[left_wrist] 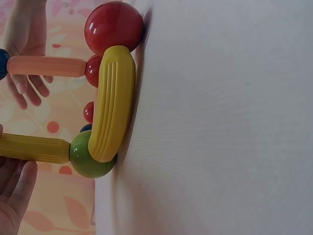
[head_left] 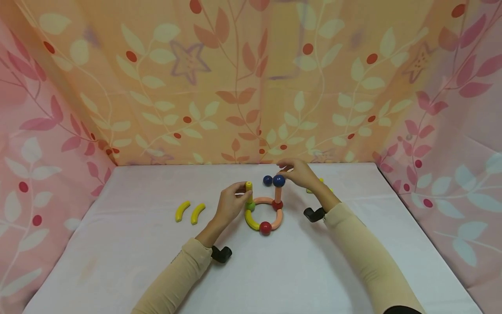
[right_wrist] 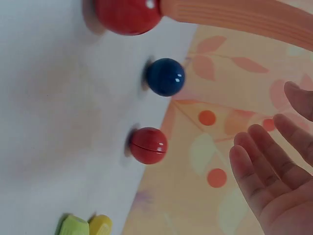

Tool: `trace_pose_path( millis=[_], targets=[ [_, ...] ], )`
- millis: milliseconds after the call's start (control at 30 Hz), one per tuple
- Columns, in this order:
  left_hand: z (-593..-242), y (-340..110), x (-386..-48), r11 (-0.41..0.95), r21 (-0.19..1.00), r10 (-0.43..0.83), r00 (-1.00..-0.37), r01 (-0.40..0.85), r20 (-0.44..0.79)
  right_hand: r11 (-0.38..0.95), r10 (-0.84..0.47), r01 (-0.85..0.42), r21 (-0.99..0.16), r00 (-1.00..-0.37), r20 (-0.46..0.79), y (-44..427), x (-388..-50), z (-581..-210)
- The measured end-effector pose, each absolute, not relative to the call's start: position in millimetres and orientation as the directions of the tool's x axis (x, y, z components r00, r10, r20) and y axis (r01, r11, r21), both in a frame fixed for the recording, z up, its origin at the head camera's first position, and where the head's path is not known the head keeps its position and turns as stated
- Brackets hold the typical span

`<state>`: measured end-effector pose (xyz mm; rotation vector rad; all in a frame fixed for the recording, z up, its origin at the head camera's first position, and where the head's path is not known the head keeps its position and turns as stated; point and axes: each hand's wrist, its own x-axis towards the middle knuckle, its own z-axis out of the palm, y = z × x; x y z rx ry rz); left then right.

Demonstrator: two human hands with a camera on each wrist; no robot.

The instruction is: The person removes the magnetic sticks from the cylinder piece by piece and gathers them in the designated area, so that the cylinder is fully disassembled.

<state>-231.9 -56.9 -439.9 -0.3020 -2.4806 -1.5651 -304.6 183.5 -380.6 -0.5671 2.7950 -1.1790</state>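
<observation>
Leftmost, 2 curved yellow blocks (head_left: pixel 182 211) lie side by side on the white counter (head_left: pixel 117 261). Next, the left hand (head_left: pixel 230 203) pinches an upright yellow rod (head_left: pixel 249 188), which stands on a green ball (head_left: pixel 251 206) at the left of a ring of curved pieces (head_left: pixel 252 221). 1 large red ball (head_left: pixel 265 228) sits at the ring's near side; 1 loose blue ball (head_left: pixel 267 180) lies beyond. On the ring's right, a salmon rod (head_left: pixel 278 195) rises, capped by another blue ball (head_left: pixel 279 180). Beside that cap, the right hand (head_left: pixel 301 174) holds nothing, fingers loosely extended; contact I cannot tell.
</observation>
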Motion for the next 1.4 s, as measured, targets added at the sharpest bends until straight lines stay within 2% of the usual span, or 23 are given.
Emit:
trace_pose_path(
  millis=[233, 367, 633, 900, 1100, 1400],
  targets=[
    [-437, -58, -232, 0.415, 0.861, 0.071, -0.954, 0.295, 0.293, 0.615, -0.34, -0.331, -0.715, -0.93, 0.138, 190, -290, -370],
    [-434, -57, -231, 0.421, 0.84, 0.051, -0.934, 0.341, 0.354, 0.599, -0.335, -0.34, -0.726, -0.929, 0.159, 192, -282, -365],
    [-423, -53, -226, 0.46, 0.725, 0.04, -0.828, 0.513, 0.56, 0.567, -0.346, -0.37, -0.736, -0.918, 0.196, 194, -270, -358],
    [-411, -42, -217, 0.436, 0.639, 0.095, -0.739, 0.633, 0.667, 0.509, -0.376, -0.4, -0.762, -0.9, 0.221, 191, -264, -354],
    [-404, -31, -207, 0.339, 0.704, 0.195, -0.779, 0.624, 0.596, 0.486, -0.432, -0.451, -0.749, -0.869, 0.243, 188, -261, -356],
    [-411, -17, -203, 0.314, 0.855, 0.25, -0.904, 0.413, 0.345, 0.48, -0.461, -0.463, -0.746, -0.856, 0.235, 183, -256, -359]
  ],
)
